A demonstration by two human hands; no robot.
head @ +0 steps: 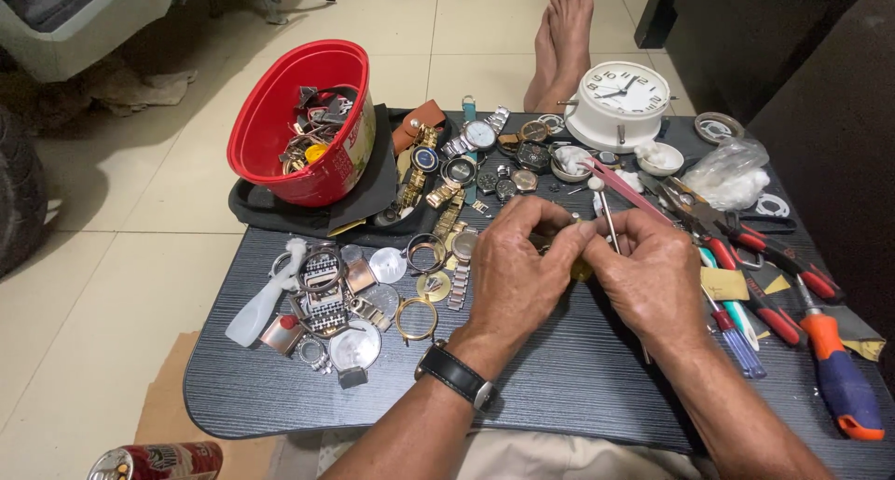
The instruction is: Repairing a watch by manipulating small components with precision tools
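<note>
The head camera looks steeply down, close over a dark table.

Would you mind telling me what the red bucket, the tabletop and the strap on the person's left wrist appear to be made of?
Red bucket: probably plastic, with a smooth glossy wall and soft highlights along the rim.
Tabletop: looks like laminate or painted board, dark and matte with fine straight grain lines; real wood is possible.
Wrist strap: apparently black leather or an imitation, with a dull sheen and a metal clasp.
</note>
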